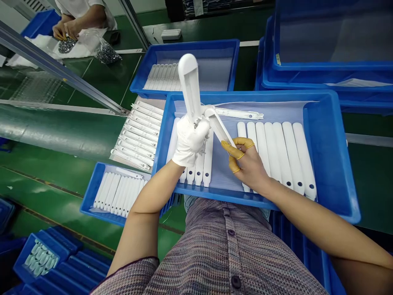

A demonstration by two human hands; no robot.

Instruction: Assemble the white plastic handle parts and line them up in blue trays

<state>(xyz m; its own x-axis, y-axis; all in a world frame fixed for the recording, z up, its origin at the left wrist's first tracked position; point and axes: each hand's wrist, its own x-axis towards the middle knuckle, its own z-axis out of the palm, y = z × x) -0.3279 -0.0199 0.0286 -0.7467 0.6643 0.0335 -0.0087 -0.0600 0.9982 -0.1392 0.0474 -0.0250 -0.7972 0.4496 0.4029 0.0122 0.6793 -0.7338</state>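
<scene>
My left hand (190,141), in a white glove, is closed around a long white plastic shell (192,90) that stands upright, its hollow side facing me. My right hand (247,162), with yellow finger cots, pinches the lower end of a second white plastic shell (221,130). That one leans, and its top end meets the left hand's fingers. Both hands are above a blue tray (330,135). Inside it lie a row of white shells (287,149) on the right and another row (208,159) partly hidden under my left hand. One more shell (239,113) lies crosswise behind.
Behind stands another blue tray (187,46) with white parts. Parts (138,137) lie in a row at left, above a smaller blue tray (118,192). Stacked blue bins (331,67) rise at right. A metal post (61,69) slants across; beyond it, a co-worker's hands (66,28) handle small metal pieces.
</scene>
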